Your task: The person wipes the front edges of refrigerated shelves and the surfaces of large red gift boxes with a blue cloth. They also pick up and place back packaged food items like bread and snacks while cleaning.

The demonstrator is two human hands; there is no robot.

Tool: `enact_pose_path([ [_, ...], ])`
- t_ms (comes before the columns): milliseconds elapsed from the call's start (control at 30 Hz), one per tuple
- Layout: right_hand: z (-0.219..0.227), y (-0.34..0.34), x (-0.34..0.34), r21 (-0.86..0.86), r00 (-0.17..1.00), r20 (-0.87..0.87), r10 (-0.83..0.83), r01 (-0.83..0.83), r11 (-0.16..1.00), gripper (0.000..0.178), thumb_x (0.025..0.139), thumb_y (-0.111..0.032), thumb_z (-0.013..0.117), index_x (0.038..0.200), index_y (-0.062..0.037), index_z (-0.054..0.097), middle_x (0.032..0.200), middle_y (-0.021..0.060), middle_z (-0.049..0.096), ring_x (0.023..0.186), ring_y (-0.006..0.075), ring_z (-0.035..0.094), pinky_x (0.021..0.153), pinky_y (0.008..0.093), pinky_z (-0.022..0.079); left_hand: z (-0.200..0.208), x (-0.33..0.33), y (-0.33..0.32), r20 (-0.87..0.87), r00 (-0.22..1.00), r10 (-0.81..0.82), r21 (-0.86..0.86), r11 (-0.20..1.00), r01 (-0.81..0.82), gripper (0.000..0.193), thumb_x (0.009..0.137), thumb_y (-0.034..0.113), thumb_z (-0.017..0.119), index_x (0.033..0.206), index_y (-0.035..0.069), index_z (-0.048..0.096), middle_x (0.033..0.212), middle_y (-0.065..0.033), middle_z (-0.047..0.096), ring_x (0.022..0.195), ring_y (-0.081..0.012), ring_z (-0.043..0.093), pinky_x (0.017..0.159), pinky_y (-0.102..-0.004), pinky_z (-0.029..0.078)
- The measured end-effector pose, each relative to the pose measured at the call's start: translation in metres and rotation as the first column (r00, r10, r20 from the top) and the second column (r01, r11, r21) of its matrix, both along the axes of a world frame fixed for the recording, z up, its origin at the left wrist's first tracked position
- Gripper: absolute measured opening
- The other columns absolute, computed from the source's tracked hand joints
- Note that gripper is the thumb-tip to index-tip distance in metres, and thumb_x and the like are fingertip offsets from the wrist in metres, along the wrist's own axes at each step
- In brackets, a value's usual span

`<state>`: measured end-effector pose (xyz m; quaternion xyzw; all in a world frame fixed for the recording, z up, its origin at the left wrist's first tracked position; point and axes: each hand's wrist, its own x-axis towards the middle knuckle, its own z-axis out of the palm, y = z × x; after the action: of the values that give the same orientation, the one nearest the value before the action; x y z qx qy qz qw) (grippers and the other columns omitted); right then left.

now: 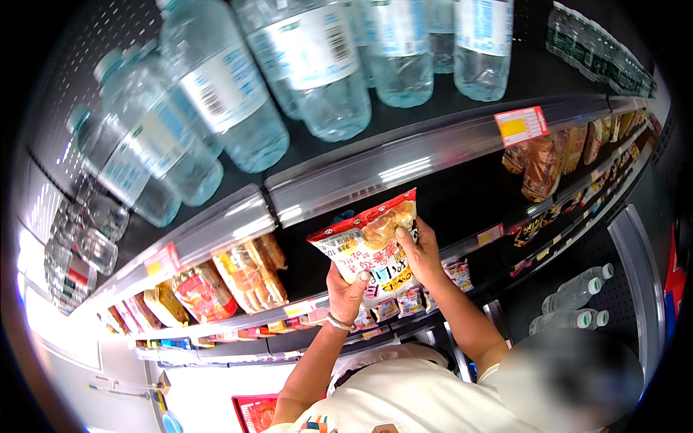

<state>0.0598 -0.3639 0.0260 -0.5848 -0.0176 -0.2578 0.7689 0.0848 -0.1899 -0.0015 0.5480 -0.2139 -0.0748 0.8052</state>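
Head view: red-and-white bag (377, 249) between the two hands. Left hand (346, 294) closed on its lower-left edge, right hand (422, 254) on its right edge, thumbs (357, 285) on the front. Probably light, soft, slippery, contents crushable; keep to side edges, squeeze lightly.

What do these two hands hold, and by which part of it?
A red-and-white bag: the left hand grips its lower left side, the right hand its right side.
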Motion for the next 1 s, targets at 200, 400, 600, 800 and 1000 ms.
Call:
enact_pose_path([
  [200,-0.014,0.079,-0.015,-0.049,0.999,-0.016,0.041,-0.042,0.998,0.037,0.1,-0.029,0.063,0.122,0.0,0.059,0.105,0.0045,0.067,0.094,0.0086,0.059,0.086,0.027,0.049,0.021,-0.017,0.073,0.049,0.979,0.2,0.004,0.98,-0.2,0.064,0.088,0.034,0.078,0.132,-0.001,0.047,0.117,-0.0094,0.064,0.104,-0.0163,0.06,0.094,-0.0315,0.047],
  [400,-0.022,0.153,-0.02,-0.114,0.972,0.003,0.237,-0.235,0.965,0.039,0.099,-0.027,0.064,0.126,-0.0012,0.054,0.113,0.0058,0.063,0.104,0.0115,0.056,0.092,0.0288,0.046,0.005,-0.042,0.15,0.03,0.904,0.426,-0.003,0.905,-0.426,0.036,0.093,0.023,0.073,0.117,-0.001,0.059,0.104,-0.0042,0.07,0.09,-0.0109,0.062,0.084,-0.0277,0.05],
  [600,-0.049,0.239,-0.03,-0.109,0.937,-0.185,0.295,-0.318,0.942,0.035,0.099,-0.027,0.063,0.123,-0.002,0.057,0.111,0.006,0.066,0.099,0.0133,0.059,0.09,0.0304,0.047,-0.025,-0.08,0.228,-0.124,0.818,0.561,-0.032,0.822,-0.569,0.032,0.095,0.021,0.071,0.116,0.001,0.059,0.104,-0.0035,0.069,0.091,-0.0088,0.06,0.083,-0.0263,0.05],
  [800,-0.09,0.308,-0.05,-0.041,0.817,-0.443,0.369,-0.43,0.902,0.045,0.1,-0.037,0.059,0.129,-0.0027,0.056,0.118,0.0086,0.063,0.104,0.0187,0.06,0.091,0.0329,0.047,-0.078,-0.139,0.29,-0.183,0.819,0.544,-0.147,0.808,-0.57,0.081,0.083,0.032,0.083,0.141,-0.001,0.038,0.129,-0.0098,0.057,0.117,-0.0169,0.054,0.101,-0.0328,0.044],
  [1000,-0.118,0.359,-0.064,-0.219,0.601,-0.52,0.607,-0.78,0.586,0.057,0.103,-0.045,0.052,0.14,-0.0027,0.045,0.132,0.0138,0.055,0.122,0.0236,0.052,0.103,0.0362,0.04,-0.121,-0.206,0.325,-0.382,0.565,0.731,0.056,0.629,-0.776,0.061,0.084,0.015,0.081,0.133,-0.002,0.049,0.122,-0.0096,0.065,0.112,-0.0152,0.06,0.097,-0.0323,0.05],
])
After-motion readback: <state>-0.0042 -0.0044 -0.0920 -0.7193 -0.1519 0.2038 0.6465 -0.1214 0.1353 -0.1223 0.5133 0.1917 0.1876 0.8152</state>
